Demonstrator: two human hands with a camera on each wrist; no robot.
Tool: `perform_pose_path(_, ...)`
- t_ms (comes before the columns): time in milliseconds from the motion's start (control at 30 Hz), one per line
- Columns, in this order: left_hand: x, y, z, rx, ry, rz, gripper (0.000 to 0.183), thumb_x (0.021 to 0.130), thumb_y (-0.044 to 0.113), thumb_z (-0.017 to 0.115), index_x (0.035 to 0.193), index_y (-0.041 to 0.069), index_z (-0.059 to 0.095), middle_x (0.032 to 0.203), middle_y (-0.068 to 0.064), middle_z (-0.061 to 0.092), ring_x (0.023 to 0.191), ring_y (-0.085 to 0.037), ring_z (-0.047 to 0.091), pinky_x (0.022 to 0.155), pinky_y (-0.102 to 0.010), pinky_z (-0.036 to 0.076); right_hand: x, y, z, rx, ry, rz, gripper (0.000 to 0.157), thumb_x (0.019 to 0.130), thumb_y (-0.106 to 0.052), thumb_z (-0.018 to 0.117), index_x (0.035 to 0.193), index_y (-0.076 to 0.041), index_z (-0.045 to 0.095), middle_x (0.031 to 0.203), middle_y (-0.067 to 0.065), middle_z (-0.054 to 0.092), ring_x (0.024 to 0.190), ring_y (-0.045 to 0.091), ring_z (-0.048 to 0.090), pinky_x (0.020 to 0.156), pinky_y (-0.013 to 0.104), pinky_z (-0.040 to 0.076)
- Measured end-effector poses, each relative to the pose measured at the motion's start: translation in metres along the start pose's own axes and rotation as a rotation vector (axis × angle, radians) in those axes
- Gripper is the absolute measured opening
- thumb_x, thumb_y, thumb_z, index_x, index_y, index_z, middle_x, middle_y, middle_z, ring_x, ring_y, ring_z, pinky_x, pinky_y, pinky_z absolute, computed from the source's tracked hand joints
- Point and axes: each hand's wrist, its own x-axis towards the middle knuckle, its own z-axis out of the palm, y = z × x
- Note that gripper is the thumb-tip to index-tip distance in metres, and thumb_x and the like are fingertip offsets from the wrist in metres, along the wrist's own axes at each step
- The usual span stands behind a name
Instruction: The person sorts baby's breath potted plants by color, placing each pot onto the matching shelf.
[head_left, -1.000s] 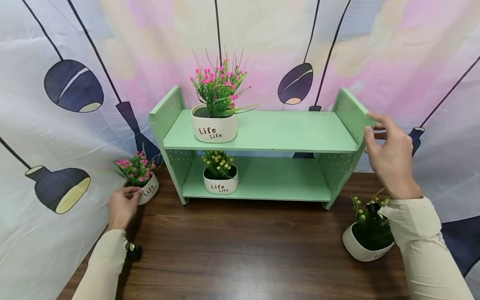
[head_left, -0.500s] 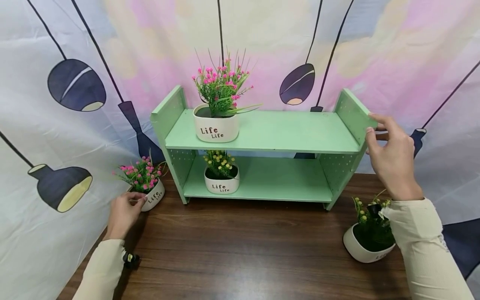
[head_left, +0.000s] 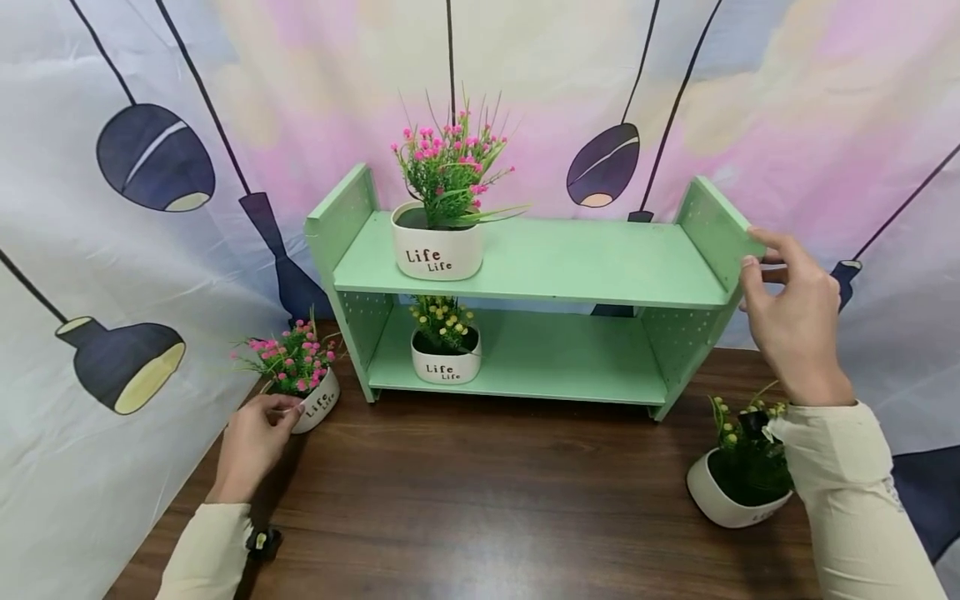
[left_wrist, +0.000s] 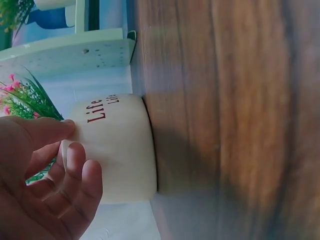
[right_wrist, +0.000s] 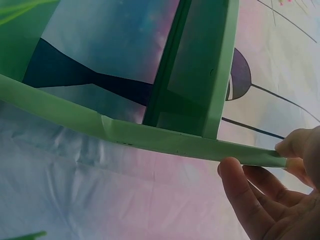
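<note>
My left hand pinches the rim of a white oval flowerpot holding pink artificial flowers, which stands left of the green shelf. In the left wrist view, the thumb and fingertips meet at the rim of this pot, beside the red "Life" lettering; its base is right at the wooden surface. My right hand grips the top front corner of the shelf's right side panel. The right wrist view has thumb and fingers on either side of that panel's edge.
On the upper shelf board sits another white pot with pink flowers; below it, a pot with yellow flowers. A second yellow-flowered pot stands on the brown wooden table beneath my right forearm. A printed lamp-pattern cloth hangs behind.
My left hand has brought the pink-flowered pot a short way to the right and nearer to me. My right hand keeps its hold on the shelf; the whole head view has shifted slightly.
</note>
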Motion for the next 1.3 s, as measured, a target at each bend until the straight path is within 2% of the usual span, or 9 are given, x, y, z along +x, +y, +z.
perform_pose_path(567,-0.025,0.025,-0.004,0.008,-0.066,-0.027,0.013,0.098,0.017,0.077,0.1,0.005,0.082,0.092,-0.01,0.077,0.069,-0.015,0.067,0.06,-0.036,0.051,0.001,-0.001,0.0,0.001,0.015,-0.003,0.042,0.109,-0.015,0.054,0.15,-0.012,0.06,0.127,0.028,0.066,0.086,-0.023,0.045,0.059,-0.002,0.041)
perform_pose_path(700,-0.03,0.028,-0.003,-0.002,-0.068,-0.019,0.011,0.097,0.017,0.079,0.1,0.006,0.082,0.093,-0.008,0.075,0.071,-0.015,0.067,0.061,-0.036,0.051,0.001,-0.001,0.001,0.005,0.019,-0.004,0.042,0.109,-0.016,0.054,0.15,-0.013,0.06,0.127,0.028,0.066,0.086,-0.023,0.045,0.059,-0.002,0.041)
perform_pose_path(933,-0.038,0.039,-0.004,-0.023,-0.079,0.0,0.006,0.094,0.013,0.081,0.097,0.009,0.083,0.091,-0.005,0.073,0.071,-0.012,0.064,0.061,-0.028,0.049,-0.001,0.001,0.0,0.0,0.028,-0.008,0.042,0.109,-0.016,0.054,0.15,-0.014,0.061,0.126,0.027,0.067,0.086,-0.024,0.046,0.059,-0.002,0.041)
perform_pose_path(1233,-0.043,0.05,0.001,-0.034,-0.1,0.051,0.004,0.092,0.01,0.083,0.096,0.01,0.083,0.089,-0.001,0.072,0.069,-0.008,0.062,0.06,-0.03,0.05,-0.001,0.002,0.0,-0.004,0.026,-0.008,0.042,0.109,-0.019,0.054,0.151,-0.018,0.06,0.127,0.024,0.067,0.09,-0.02,0.047,0.059,-0.001,0.042)
perform_pose_path(1300,-0.044,0.052,0.002,-0.046,-0.112,0.062,0.004,0.091,0.009,0.083,0.096,0.009,0.083,0.089,-0.002,0.074,0.069,-0.009,0.064,0.072,-0.037,0.057,-0.001,0.001,0.001,-0.004,0.022,-0.007,0.042,0.109,-0.019,0.054,0.151,-0.018,0.06,0.128,0.024,0.067,0.093,-0.015,0.052,0.059,-0.001,0.043)
